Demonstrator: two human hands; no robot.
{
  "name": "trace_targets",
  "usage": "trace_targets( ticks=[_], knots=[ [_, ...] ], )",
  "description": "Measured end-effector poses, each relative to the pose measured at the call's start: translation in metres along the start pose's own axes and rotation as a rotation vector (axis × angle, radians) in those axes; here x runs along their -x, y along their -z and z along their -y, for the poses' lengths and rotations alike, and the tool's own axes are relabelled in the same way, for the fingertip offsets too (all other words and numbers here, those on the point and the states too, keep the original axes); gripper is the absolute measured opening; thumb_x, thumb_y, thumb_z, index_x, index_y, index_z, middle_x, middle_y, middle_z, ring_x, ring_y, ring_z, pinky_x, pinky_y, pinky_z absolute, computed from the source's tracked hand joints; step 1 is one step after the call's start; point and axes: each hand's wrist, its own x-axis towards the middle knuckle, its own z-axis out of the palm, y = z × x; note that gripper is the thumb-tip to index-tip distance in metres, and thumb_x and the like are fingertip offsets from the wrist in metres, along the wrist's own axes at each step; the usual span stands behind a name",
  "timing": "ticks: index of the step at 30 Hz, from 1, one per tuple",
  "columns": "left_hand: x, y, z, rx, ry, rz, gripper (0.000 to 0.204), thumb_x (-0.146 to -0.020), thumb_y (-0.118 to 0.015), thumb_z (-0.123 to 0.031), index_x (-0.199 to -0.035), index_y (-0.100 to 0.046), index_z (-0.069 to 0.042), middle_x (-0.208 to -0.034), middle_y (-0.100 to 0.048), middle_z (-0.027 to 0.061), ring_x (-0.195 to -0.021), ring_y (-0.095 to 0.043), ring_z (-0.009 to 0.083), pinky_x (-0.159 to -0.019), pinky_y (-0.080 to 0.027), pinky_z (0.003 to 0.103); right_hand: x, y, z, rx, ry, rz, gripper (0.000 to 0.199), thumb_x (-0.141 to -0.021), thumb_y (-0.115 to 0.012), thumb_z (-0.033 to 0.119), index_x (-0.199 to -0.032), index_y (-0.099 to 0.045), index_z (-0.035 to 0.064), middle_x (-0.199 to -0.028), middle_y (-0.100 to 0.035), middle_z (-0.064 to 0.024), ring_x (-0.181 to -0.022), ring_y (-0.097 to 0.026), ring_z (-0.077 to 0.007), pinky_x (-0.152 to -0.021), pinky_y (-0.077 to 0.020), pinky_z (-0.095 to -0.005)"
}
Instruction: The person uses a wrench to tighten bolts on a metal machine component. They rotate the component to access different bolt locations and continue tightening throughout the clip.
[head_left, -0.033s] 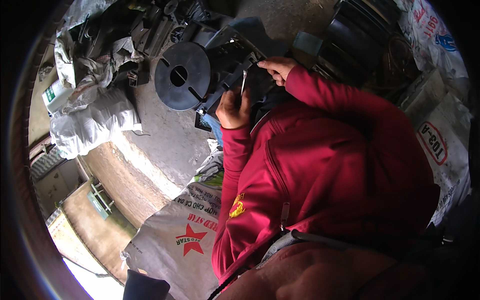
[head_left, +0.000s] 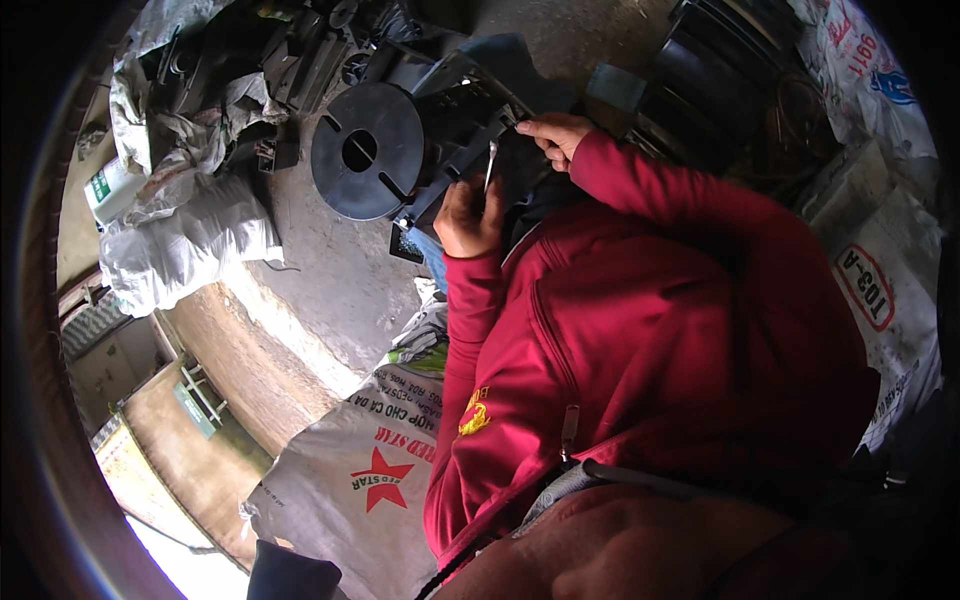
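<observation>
My left hand is closed around a slim silver wrench, whose bright head points up and away from me. Just right of it, my right hand pinches at the edge of a dark metal frame; anything between its fingertips is too small to make out. The wrench head is close to this frame, but I cannot tell whether they touch. At the frame's left end is a round grey metal disc with a centre hole and slots.
Dark metal parts crowd the far left, beside a crumpled white sack. Another white sack with a red star lies near my left arm. Curved dark panels and more printed sacks stand on the right.
</observation>
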Motion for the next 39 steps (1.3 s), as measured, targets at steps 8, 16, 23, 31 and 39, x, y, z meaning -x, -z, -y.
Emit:
trace_targets(
  ticks=[8, 16, 23, 31, 39],
  knots=[
    [-0.001, -0.005, 0.004, 0.035, -0.011, -0.011, 0.014, -0.081, -0.073, -0.011, -0.086, -0.065, -0.002, -0.075, -0.063, 0.0118, -0.065, -0.064, 0.0248, -0.06, -0.049, 0.032, -0.004, 0.001, -0.001, -0.109, 0.03, 0.075, 0.026, -0.087, -0.069, 0.025, -0.078, -0.048, 0.0139, -0.063, -0.045, 0.0043, -0.044, -0.034, -0.0033, -0.04, -0.0265, -0.0208],
    [-0.001, -0.005, 0.006, 0.059, -0.066, -0.038, 0.011, -0.08, -0.072, -0.008, -0.088, -0.066, -0.002, -0.078, -0.064, 0.0116, -0.067, -0.065, 0.0245, -0.063, -0.049, 0.032, 0.004, -0.003, 0.004, -0.241, -0.022, 0.122, 0.02, -0.09, -0.063, 0.03, -0.093, -0.054, 0.0127, -0.064, -0.044, 0.0042, -0.043, -0.033, -0.0029, -0.041, -0.0264, -0.0199],
    [-0.01, -0.002, -0.009, 0.024, -0.12, -0.112, 0.018, -0.078, -0.073, -0.004, -0.094, -0.065, -0.002, -0.081, -0.066, 0.0103, -0.07, -0.067, 0.0221, -0.063, -0.051, 0.029, 0.004, -0.01, 0.002, -0.243, -0.034, 0.062, 0.025, -0.094, -0.059, 0.037, -0.098, -0.051, 0.0142, -0.061, -0.044, 0.005, -0.04, -0.031, -0.002, -0.039, -0.0249, -0.0186],
    [-0.041, -0.021, -0.009, -0.127, -0.316, -0.206, 0.025, -0.075, -0.081, -0.013, -0.095, -0.066, -0.009, -0.084, -0.072, 0.0046, -0.071, -0.071, 0.016, -0.061, -0.054, 0.027, 0.003, -0.01, -0.002, -0.221, 0.032, 0.093, 0.024, -0.096, -0.054, 0.039, -0.094, -0.053, 0.0149, -0.06, -0.041, 0.0061, -0.043, -0.031, -0.0022, -0.04, -0.0243, -0.0196],
    [-0.054, -0.036, -0.014, -0.268, -0.401, -0.098, 0.025, -0.078, -0.069, -0.007, -0.103, -0.066, -0.01, -0.083, -0.069, 0.0085, -0.069, -0.068, 0.0274, -0.059, -0.053, 0.035, 0.005, -0.013, 0.0, -0.171, 0.066, 0.085, 0.03, -0.099, -0.045, 0.039, -0.088, -0.054, 0.0127, -0.055, -0.034, 0.0048, -0.044, -0.029, -0.0062, -0.042, -0.0271, -0.0236]
  ],
)
